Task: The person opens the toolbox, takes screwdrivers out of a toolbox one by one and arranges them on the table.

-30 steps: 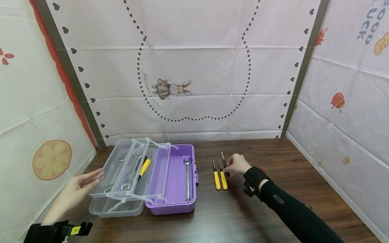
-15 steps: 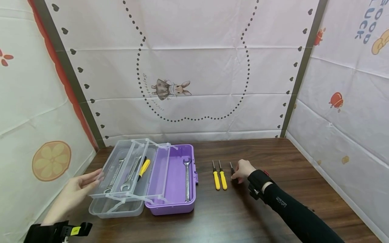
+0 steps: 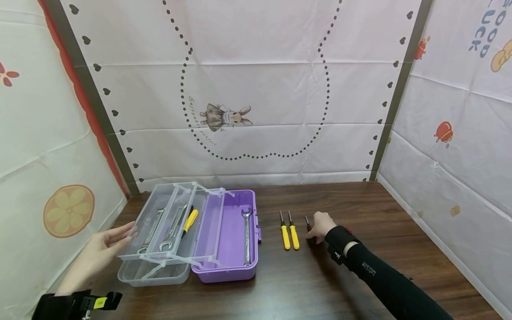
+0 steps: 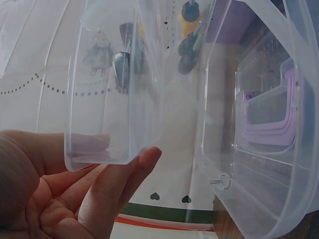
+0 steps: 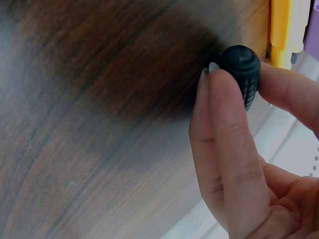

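"Black screwdriver (image 5: 241, 59) and right hand (image 3: 321, 226) are farther right than a second ago, well apart from the yellow screwdrivers (image 3: 294, 238)."

"How are those fingers?"

"Clamped on the black handle, thumb on one side, fingertips on the other, hiding much of it from the head view. Its shaft points away over the table (image 3: 276, 284)."

"What's nearest?"

"Left hand (image 3: 106, 251), thumb and fingers pinching the tray (image 4: 99, 124) by its edge."

"Anything in the way?"

"That tray, raised over the clear lid (image 3: 138, 278); its arms reach across the left part of the box (image 3: 228, 278). Wrenches and a yellow handle (image 3: 190, 220) show through it; I can't tell whether they lie in tray or lid."

"Inside the box?"

"One wrench (image 3: 246, 235), along the right side. Next come the yellow screwdrivers, side by side, between box and right hand."

"Farthest?"

"Printed cloth (image 3: 260, 89), rising behind the table."
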Action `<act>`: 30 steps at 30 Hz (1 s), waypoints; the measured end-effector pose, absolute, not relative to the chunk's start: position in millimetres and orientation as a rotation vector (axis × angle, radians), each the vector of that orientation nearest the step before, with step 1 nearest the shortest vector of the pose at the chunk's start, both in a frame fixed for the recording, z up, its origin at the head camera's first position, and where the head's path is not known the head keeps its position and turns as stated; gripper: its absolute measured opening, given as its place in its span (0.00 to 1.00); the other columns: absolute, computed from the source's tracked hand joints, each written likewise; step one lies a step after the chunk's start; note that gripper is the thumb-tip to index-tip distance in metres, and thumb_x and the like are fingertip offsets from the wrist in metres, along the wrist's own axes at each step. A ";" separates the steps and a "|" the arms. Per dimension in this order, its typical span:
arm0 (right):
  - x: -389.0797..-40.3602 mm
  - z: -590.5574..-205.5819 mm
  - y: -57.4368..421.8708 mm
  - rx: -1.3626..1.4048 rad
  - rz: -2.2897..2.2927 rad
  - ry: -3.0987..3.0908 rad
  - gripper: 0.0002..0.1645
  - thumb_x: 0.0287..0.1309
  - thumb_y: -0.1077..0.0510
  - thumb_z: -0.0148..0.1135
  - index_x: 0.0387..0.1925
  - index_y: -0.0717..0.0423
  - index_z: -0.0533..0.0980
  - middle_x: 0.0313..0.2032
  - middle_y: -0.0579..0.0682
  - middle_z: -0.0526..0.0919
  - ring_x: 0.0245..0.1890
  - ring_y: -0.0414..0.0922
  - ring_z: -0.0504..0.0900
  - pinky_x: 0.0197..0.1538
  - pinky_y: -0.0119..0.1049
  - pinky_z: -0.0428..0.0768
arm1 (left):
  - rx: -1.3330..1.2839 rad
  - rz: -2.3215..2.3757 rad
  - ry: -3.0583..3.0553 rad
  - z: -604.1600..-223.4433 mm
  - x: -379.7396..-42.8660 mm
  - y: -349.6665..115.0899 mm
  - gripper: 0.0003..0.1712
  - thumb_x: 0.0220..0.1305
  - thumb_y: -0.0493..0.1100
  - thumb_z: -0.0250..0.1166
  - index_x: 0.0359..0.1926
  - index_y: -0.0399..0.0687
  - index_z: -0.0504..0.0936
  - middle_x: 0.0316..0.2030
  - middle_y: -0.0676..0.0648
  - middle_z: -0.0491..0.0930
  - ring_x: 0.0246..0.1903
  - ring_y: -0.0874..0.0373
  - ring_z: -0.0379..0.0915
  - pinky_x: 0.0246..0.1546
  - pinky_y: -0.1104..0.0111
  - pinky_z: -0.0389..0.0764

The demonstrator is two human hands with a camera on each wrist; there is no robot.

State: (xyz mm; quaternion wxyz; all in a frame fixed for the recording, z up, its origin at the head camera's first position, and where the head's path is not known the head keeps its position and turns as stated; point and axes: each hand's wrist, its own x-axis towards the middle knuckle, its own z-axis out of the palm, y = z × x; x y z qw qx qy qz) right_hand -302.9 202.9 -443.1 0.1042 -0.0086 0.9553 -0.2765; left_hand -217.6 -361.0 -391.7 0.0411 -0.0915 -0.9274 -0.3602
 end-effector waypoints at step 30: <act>-289.9 -407.8 176.9 -0.173 -0.399 3.089 0.17 0.61 0.51 0.67 0.24 0.57 0.75 0.20 0.51 0.76 0.21 0.46 0.76 0.26 0.38 0.72 | -0.256 -1.120 -2.861 -390.2 -218.0 -359.2 0.32 0.76 0.46 0.54 0.69 0.27 0.63 0.61 0.27 0.72 0.44 0.87 0.68 0.37 0.86 0.76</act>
